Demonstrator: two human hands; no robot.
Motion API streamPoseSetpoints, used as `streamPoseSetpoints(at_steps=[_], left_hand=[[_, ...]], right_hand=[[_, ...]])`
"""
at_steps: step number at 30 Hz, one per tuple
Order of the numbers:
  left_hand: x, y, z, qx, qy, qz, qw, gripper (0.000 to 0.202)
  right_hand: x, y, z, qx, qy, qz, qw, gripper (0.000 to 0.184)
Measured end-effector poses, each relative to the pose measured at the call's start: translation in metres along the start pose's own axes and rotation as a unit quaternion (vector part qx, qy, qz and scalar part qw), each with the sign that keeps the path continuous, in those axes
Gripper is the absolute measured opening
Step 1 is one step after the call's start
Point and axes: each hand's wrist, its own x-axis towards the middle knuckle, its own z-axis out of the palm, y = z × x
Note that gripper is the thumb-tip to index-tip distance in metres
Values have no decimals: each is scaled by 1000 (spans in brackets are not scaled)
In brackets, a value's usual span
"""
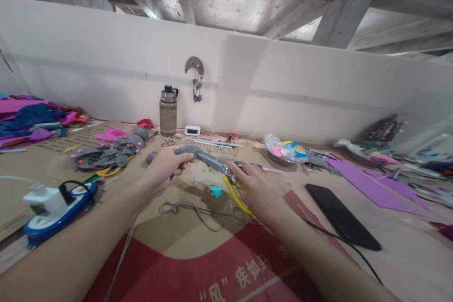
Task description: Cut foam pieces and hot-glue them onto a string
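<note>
My left hand [169,166] pinches a grey curved piece [184,150] that looks like felt or wound yarn. In my right hand [256,188] is a pair of scissors [238,198] with yellow handles. The blades point left and reach the grey piece close to my left fingertips; whether they are closed on it I cannot tell. Below the blades, a small teal star-like piece [215,192] lies on the cardboard. Loose grey cord [191,207] trails across the table under both hands.
A bottle [168,115] and white digital clock [192,130] stand by the back panel, where a grey crescent ornament [195,63] hangs. Left are a blue power strip [60,217] and grey felt pieces [106,153]. Right are a black phone [341,217], a bowl [283,153] and purple sheets [371,184].
</note>
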Motion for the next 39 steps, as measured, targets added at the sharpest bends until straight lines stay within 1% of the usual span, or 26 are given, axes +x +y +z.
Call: streamPoseSetpoints(at_steps=[3, 9, 12, 15, 18, 20, 23, 27, 30, 33, 39], left_hand=[[0, -1, -1, -2, 1, -3, 1000, 17], [-1, -1, 1, 5, 9, -5, 1000, 15], [0, -1, 2, 4, 2, -11, 1000, 16], [0, -1, 3, -7, -2, -20, 1000, 17], [-1, 2, 3, -18, 5, -19, 1000, 17], [-1, 3, 3, -17, 6, -13, 1000, 17], [-2, 4, 2, -20, -3, -15, 1000, 17], [-1, 2, 1, -14, -14, -10, 1000, 17], [-2, 1, 2, -15, -17, -6, 1000, 18], [-3, 1, 4, -15, -10, -17, 1000, 20], [-3, 5, 2, 44, -1, -21, 999, 20]], right_hand=[[0, -1, 2, 0, -14, -7, 1000, 48], [-2, -5, 9, -14, -20, 1, 1000, 44], [-3, -6, 12, -9, -25, 2, 1000, 43], [-4, -5, 16, 35, -28, 18, 999, 41], [-4, -3, 20, 122, -25, 56, 991, 37], [-4, -3, 23, 170, -14, 70, 983, 36], [-2, -3, 23, 193, -3, 74, 978, 39], [-1, -4, 18, 168, -8, 60, 984, 46], [0, -4, 15, 129, -16, 47, 990, 45], [-1, -4, 14, 83, -24, 44, 995, 47], [-1, -3, 10, 39, -27, 30, 998, 49]])
